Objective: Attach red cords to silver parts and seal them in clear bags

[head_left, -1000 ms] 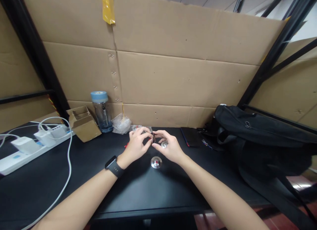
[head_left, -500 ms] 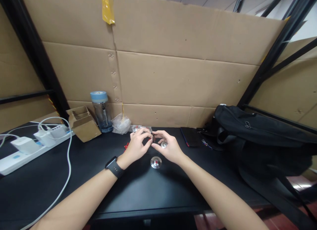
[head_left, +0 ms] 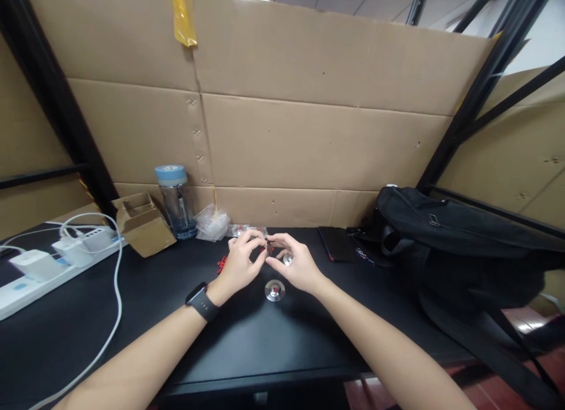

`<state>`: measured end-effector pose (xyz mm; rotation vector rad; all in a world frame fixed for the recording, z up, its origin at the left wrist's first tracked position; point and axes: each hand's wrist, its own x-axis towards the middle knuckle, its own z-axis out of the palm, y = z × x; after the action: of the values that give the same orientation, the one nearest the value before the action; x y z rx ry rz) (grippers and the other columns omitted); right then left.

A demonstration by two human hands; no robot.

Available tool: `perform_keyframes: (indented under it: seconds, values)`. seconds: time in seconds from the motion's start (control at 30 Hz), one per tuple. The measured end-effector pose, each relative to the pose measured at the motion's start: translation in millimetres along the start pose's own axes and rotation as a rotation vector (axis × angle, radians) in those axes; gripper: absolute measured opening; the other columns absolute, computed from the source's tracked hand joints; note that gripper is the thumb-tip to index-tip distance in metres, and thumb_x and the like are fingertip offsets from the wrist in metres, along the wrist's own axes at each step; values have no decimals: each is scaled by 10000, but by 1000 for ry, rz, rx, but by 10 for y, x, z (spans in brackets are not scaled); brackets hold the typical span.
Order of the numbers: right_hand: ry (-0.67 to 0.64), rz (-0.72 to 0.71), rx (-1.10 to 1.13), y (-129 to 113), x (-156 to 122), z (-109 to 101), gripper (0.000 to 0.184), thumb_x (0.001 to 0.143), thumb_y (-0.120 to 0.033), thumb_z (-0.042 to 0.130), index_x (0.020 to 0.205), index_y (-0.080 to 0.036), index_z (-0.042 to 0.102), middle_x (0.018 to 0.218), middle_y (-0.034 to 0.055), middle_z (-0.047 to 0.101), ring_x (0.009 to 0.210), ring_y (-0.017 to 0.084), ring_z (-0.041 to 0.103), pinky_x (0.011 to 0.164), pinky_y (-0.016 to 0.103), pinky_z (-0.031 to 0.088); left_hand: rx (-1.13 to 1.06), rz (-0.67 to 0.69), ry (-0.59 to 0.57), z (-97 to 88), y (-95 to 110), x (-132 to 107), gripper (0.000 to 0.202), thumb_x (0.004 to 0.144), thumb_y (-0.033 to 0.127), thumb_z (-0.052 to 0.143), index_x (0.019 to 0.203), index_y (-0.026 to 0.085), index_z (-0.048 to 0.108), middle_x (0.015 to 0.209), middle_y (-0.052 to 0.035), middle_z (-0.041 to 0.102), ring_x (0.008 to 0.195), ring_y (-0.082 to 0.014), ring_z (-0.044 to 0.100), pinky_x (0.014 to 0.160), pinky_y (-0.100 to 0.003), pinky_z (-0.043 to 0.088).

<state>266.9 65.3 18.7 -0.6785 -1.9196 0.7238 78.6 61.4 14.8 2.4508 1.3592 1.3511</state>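
Note:
My left hand and my right hand meet above the black table, fingertips closed from both sides on a small round metal disc seen nearly edge-on. Its details are too small and too covered by fingers to make out. Just below the hands, a shiny round metal piece with a red centre lies on the table. A second shiny metal piece shows partly behind my right fingers. Small red parts lie beside my left hand, and several more are partly hidden behind it.
Behind the hands lie clear plastic bags, with a blue-lidded bottle and an opened cardboard box to their left. A white power strip with cables runs along the left. On the right are a dark flat case and a black backpack.
The whole view has shifted slightly, so things appear a little further left. Both hands keep the small disc between their fingertips, with little change in their pose.

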Motion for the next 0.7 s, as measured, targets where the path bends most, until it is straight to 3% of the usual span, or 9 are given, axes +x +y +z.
perform_keyframes:
  seconds: [0.2,0.37,0.7]
  values:
    - [2,51,28,-1,24,-38,349,848,-337,727,1148,-241,576,1270,84,656,1089,215,683,766,289,578,24,-6,19,11,-4,1,71,900,220,590,911,229,660,1118,-47,647,1112,-230,596,887,-379,355]
    - [-38,55,-202,45,55,-157,170,948,-377,596,916,-214,637,1278,83,632,1146,214,625,838,318,544,79,0,35,11,25,2,76,903,260,622,901,242,696,1110,-38,656,1129,-236,587,904,-390,334]
    - [-94,21,-360,158,41,-159,118,961,-265,563,895,-209,645,1228,86,632,1151,209,578,943,364,490,120,34,-20,-2,-37,22,101,911,285,621,912,264,719,1119,-35,677,1161,-248,547,920,-410,310]
